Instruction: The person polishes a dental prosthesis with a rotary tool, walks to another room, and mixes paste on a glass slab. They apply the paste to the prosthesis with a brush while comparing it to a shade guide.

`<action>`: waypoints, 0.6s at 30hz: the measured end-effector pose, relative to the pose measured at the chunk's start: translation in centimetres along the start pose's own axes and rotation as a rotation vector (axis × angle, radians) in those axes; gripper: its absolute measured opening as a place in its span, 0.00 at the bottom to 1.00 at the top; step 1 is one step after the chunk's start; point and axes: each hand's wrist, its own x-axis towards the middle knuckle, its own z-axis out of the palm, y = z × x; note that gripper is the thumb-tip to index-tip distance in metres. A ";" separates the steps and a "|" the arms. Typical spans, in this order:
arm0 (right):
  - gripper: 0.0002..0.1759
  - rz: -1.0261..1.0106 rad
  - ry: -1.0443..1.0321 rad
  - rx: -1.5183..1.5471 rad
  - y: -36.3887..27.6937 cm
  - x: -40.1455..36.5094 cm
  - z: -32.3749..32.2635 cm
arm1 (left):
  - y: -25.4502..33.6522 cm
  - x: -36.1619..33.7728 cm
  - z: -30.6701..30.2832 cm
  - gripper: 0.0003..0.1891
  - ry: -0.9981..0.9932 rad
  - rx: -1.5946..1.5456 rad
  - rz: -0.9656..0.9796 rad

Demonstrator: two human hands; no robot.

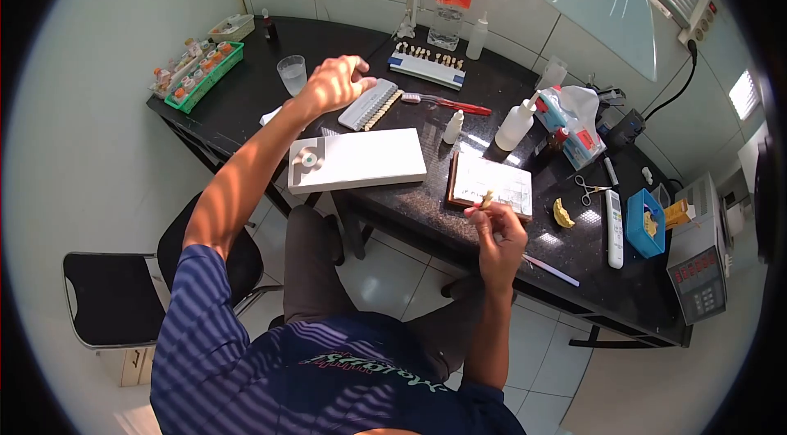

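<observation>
My left hand (pixel 334 84) reaches over the far left of the desk, its fingers apart and nothing visible in them. Just beside it lies a grey tooth shade guide (pixel 369 105) with a row of tooth-coloured tabs. A clear plastic cup (pixel 292 74) stands to the left of that hand. My right hand (pixel 502 246) pinches a small yellowish dental piece (pixel 487 200) at the desk's front edge; its exact shape is too small to tell. Behind it is a brown-edged case with a white surface (pixel 492 177). A yellow dental cast (pixel 563 214) lies to its right.
A white box (pixel 361 158) lies near the front edge. Behind are a toothbrush (pixel 447 103), a second shade guide (pixel 426 66) and a dropper bottle (pixel 452 127). At right sit a white bottle (pixel 515 125), scissor-like forceps (pixel 589 189) and a blue basket (pixel 644 226). A lamp (pixel 607 4) overhangs.
</observation>
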 end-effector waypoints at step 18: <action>0.05 -0.153 -0.012 -0.334 0.1 -0.3 -0.6 | -1.1 3.9 4.9 0.51 -0.279 0.128 -0.358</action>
